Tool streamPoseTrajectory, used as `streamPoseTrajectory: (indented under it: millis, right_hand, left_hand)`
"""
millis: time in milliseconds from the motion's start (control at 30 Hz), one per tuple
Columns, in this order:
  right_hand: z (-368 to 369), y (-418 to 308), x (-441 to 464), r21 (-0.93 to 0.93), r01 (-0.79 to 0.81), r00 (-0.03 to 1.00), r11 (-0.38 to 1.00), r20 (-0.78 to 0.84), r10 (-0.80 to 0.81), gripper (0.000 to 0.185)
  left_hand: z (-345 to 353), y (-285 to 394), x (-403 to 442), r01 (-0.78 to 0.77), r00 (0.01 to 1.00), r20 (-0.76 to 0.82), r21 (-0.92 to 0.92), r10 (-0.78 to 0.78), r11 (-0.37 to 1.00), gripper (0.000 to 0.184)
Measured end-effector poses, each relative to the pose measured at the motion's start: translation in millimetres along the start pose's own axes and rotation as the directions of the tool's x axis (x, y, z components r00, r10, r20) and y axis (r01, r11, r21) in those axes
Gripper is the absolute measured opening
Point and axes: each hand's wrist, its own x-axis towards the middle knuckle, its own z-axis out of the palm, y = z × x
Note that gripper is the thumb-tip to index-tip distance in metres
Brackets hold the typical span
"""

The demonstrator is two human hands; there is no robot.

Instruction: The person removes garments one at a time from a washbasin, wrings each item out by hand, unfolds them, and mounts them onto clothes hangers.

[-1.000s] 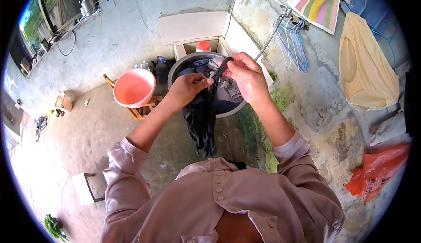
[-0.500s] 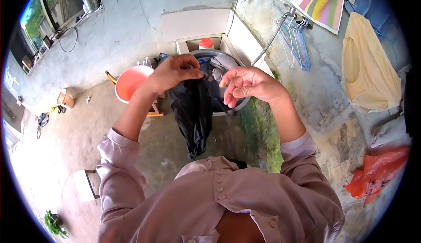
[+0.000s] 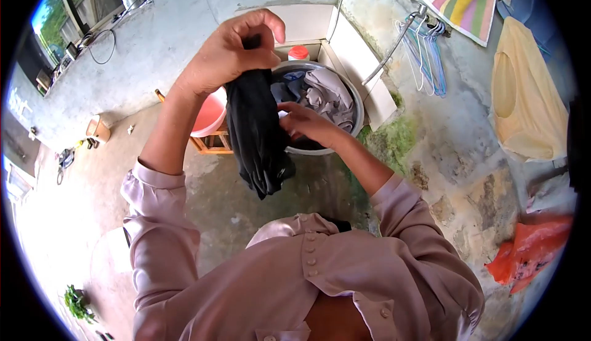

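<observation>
My left hand (image 3: 237,51) is raised with its fingers closed on the top of a black garment (image 3: 255,131). The dark cloth hangs down in folds in front of a large round metal basin (image 3: 359,110). My right hand (image 3: 308,124) is beside the garment's right side, fingers pointing at it and apart; whether they touch it I cannot tell. Inside the basin lie a crumpled greyish-mauve cloth (image 3: 330,97) and dark blue clothes (image 3: 289,88).
A pink basin (image 3: 208,116) rests on a wooden stool (image 3: 215,142) to the left. Behind the metal basin is a red-lidded container (image 3: 298,52). Hangers (image 3: 425,57), a striped towel (image 3: 462,2) and a yellow garment (image 3: 526,88) hang along the right wall. Below them is a red bag (image 3: 532,248).
My left hand has risen with the black garment, lifting its lower end. My right hand has moved left and down beside the cloth. The view has shifted slightly.
</observation>
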Motion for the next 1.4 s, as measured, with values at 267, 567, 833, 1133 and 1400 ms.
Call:
streamPoseTrajectory:
  millis: [267,567,833,1133,1400]
  right_hand:
    - [-44,60,53,-0.778,0.323,0.942,0.539,0.21,-0.262,0.025]
    - [-85,-41,-17,-0.494,-0.055,0.861,0.868,-0.464,-0.21,0.025]
    - [-100,-103,-58,-0.918,-0.224,0.87,0.327,-0.34,-0.356,0.02]
    - [-128,-132,-92,-0.768,-0.343,0.919,0.541,-0.394,0.024,0.022]
    - [-153,-112,-126,-0.55,-0.5,0.865,0.669,-0.355,0.354,0.024]
  left_hand:
    - [-22,4,-12,0.022,0.998,-0.063,-0.029,-0.024,0.999,0.033]
    - [-65,-60,-45,0.216,0.963,-0.222,0.308,-0.15,0.926,0.043]
    - [-70,-102,-45,0.396,0.917,-0.247,0.497,-0.312,0.772,0.037]
    - [-46,-105,-16,0.36,0.922,-0.176,0.717,-0.344,0.597,0.026]
    - [-13,-88,0,0.445,0.865,-0.008,0.475,-0.502,0.759,0.033]
